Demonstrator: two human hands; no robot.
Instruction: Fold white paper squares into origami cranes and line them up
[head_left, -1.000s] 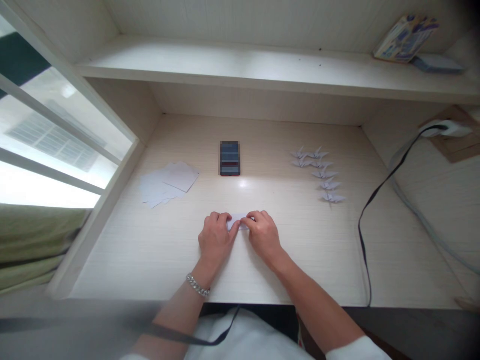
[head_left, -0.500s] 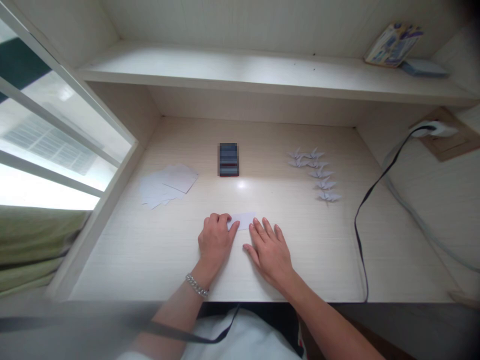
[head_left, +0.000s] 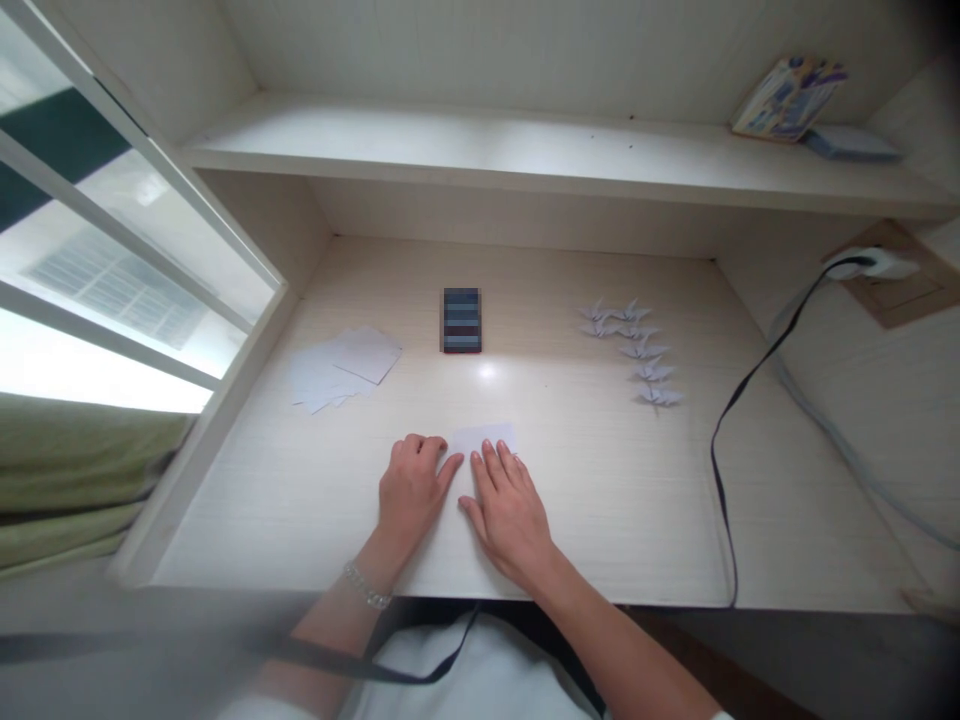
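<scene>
A person sits at a pale wooden desk [head_left: 300,520], and from where I stand I can see both bare hands working close to its front edge. A small, narrow piece of white paper [head_left: 484,437] lies flat on the desk just beyond the hands, near the middle. The right hand [head_left: 510,508] is spread flat, palm down, its fingers stretched forward with their tips over the near side of the paper and the thumb held out to the left. The left hand [head_left: 412,488] is beside the paper's left end, fingers curled under and the thumb pointing toward the paper, with a narrow gap between; I cannot tell whether it grips the paper's edge. A chain bracelet [head_left: 366,587] circles the left wrist.

Farther back on the left, loose white sheets [head_left: 345,365] overlap in an untidy fan. A phone [head_left: 462,320] lies behind the small paper, its screen blurred. To the right, folded paper cranes [head_left: 643,350] stand in a loose group, a pair of short rows at the back and a line trailing toward the front. Beyond them, a black cable [head_left: 739,392] hangs from a wall socket [head_left: 911,285].
</scene>
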